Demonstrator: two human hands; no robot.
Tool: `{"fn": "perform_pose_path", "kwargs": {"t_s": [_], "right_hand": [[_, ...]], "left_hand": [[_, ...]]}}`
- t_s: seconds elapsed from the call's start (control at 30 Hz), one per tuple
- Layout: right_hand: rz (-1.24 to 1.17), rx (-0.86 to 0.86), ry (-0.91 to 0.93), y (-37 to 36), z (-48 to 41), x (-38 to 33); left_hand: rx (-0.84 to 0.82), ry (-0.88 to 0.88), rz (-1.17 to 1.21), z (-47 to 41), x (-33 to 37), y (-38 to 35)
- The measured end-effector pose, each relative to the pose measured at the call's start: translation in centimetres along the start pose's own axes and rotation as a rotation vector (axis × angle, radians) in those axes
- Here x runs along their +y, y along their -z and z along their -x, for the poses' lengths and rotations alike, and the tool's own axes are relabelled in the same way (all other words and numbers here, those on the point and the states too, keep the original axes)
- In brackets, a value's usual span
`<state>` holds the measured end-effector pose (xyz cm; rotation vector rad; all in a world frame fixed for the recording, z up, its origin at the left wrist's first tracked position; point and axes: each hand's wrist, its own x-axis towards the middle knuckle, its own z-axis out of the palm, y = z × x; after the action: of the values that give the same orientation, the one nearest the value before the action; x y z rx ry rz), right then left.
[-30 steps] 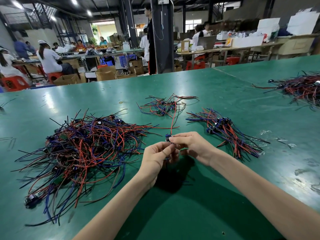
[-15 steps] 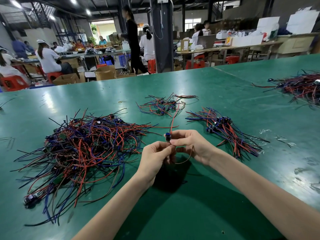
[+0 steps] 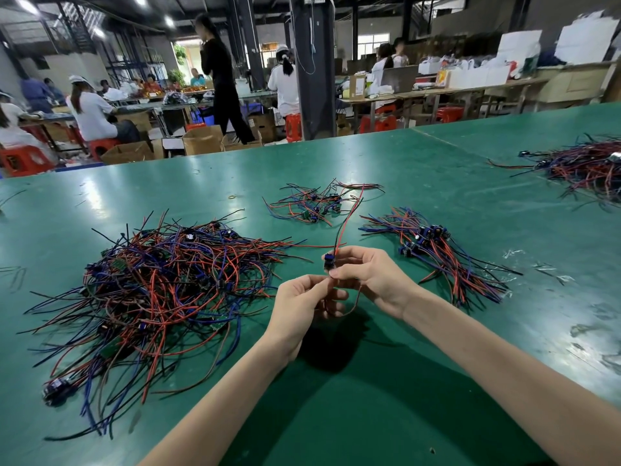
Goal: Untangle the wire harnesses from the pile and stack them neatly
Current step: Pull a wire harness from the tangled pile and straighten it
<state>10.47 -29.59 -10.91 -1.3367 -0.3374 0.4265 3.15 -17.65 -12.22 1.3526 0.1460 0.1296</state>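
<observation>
Head view: a single harness (image 3: 328, 261) was held above the green table (image 3: 369, 415), just to the right of the big tangled pile (image 3: 161, 287). Its small blue part was pinched between the thumb and forefinger of the right hand (image 3: 369, 279), and a wire just beneath that part was pinched by the fingertips of the left hand (image 3: 302, 306); the remaining fingers of both hands were curled loosely. Compared with a second before, the blue part had been turned more upright and lifted a little, and a loop of red wire (image 3: 357, 302), not seen a second earlier, had been drawn out below the right hand. The red and black leads (image 3: 348, 216) were still stretched away from the hands towards the small loose cluster (image 3: 316, 205), which lay beyond the pile's right edge, and their far ends could not be told apart from that cluster. It was judged that the harness had been nearly freed but not wholly, since those leads were not yet clear. The neat stack (image 3: 437, 253) lay farther right of the pile, past the hands, with its blue parts gathered at one end, and nothing had been added to it. The pile itself had not been disturbed, so most of the work was judged to remain.
</observation>
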Motion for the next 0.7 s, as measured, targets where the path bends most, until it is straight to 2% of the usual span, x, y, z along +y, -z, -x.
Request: {"fn": "perform_pose_path", "kwargs": {"t_s": [0.27,0.57,0.7], "right_hand": [[0.028,-0.023,0.000,0.07,0.16,0.04],[0.036,-0.092,0.006,0.22,0.25,-0.02],[0.103,-0.064,0.040,0.14,0.35,0.01]], "left_hand": [[-0.055,-0.010,-0.048,-0.14,-0.18,-0.35],[-0.035,-0.088,-0.119,-0.53,-0.55,0.01],[-0.050,-0.066,-0.153,-0.48,-0.64,-0.17]]}}
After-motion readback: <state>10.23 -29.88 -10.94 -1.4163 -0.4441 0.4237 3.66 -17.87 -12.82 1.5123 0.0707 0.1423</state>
